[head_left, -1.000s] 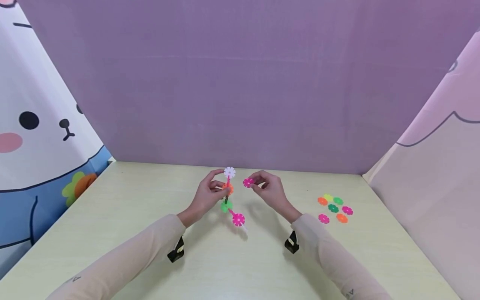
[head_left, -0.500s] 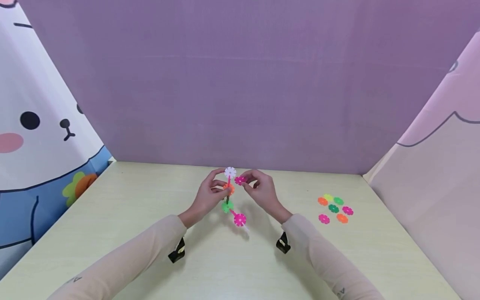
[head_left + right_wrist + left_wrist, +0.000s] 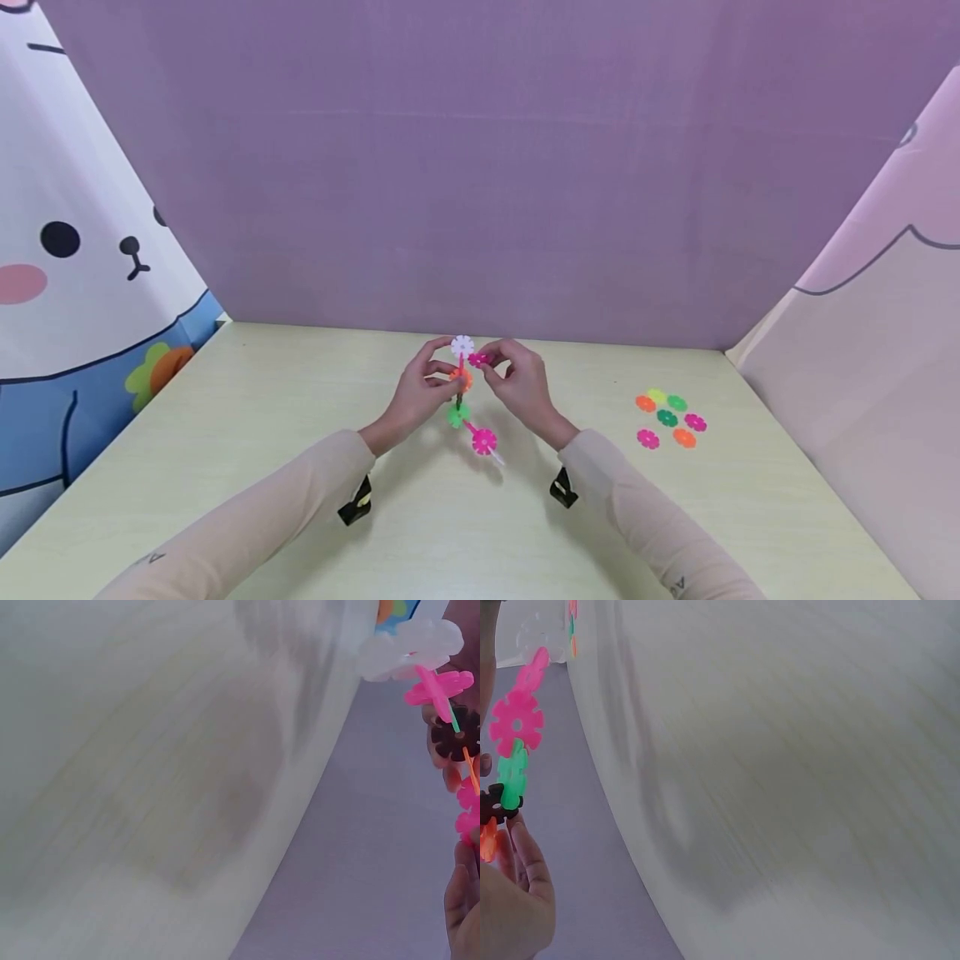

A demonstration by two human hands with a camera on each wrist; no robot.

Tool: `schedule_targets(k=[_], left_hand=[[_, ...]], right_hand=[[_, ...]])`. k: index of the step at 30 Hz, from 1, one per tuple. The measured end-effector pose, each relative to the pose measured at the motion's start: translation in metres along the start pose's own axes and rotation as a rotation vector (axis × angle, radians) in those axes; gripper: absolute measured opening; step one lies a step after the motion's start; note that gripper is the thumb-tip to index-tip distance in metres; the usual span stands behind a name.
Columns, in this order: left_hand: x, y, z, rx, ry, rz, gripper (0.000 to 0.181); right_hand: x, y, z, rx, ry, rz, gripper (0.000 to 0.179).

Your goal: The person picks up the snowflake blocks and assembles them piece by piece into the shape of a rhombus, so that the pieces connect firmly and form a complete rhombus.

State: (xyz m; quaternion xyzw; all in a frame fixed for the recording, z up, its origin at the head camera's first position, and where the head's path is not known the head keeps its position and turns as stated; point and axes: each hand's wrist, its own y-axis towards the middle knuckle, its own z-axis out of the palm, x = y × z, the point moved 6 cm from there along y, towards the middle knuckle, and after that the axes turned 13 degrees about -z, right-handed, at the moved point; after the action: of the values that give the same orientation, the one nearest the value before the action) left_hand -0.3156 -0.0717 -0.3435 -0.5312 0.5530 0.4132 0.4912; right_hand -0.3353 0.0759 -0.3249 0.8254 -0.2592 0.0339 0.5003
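Observation:
My left hand (image 3: 417,389) pinches a chain of notched plastic discs by its orange disc (image 3: 464,380), above the table. At the chain's top is a white disc (image 3: 462,346), near the left fingertips. Below the grip hang a dark brown disc (image 3: 454,735), a green disc (image 3: 457,415) and a pink disc (image 3: 484,442), with a white disc (image 3: 420,649) at the lower end. My right hand (image 3: 522,386) pinches a loose-edged pink disc (image 3: 477,359) between thumb and fingers, right beside the upper part of the chain, overlapping it in the right wrist view.
Several loose discs lie on the table's right side, among them a yellow disc (image 3: 657,396), a dark green disc (image 3: 667,417) and an orange disc (image 3: 684,437). A purple cloth (image 3: 480,183) rises behind the pale table (image 3: 300,525), with printed cloth at both sides.
My right hand has moved left, bringing its pink disc up against the chain's upper part. The left hand and chain have shifted only slightly to the right.

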Motion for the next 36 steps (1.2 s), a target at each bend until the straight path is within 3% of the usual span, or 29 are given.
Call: schedule_targets(k=[11, 25, 32, 36], left_hand=[[-0.003, -0.002, 0.0, 0.003, 0.038, 0.008, 0.063], [-0.007, 0.0, -0.002, 0.046, 0.04, 0.076, 0.065], [0.012, 0.018, -0.003, 0.034, 0.07, 0.103, 0.066], [0.015, 0.02, -0.003, 0.015, 0.063, 0.107, 0.065]], right_hand=[[0.003, -0.001, 0.001, 0.001, -0.058, -0.032, 0.017], [0.006, 0.0, 0.0, -0.034, -0.064, -0.074, 0.017], [0.005, -0.002, 0.0, -0.034, -0.065, -0.077, 0.014], [0.005, -0.002, 0.0, -0.035, -0.061, -0.068, 0.014]])
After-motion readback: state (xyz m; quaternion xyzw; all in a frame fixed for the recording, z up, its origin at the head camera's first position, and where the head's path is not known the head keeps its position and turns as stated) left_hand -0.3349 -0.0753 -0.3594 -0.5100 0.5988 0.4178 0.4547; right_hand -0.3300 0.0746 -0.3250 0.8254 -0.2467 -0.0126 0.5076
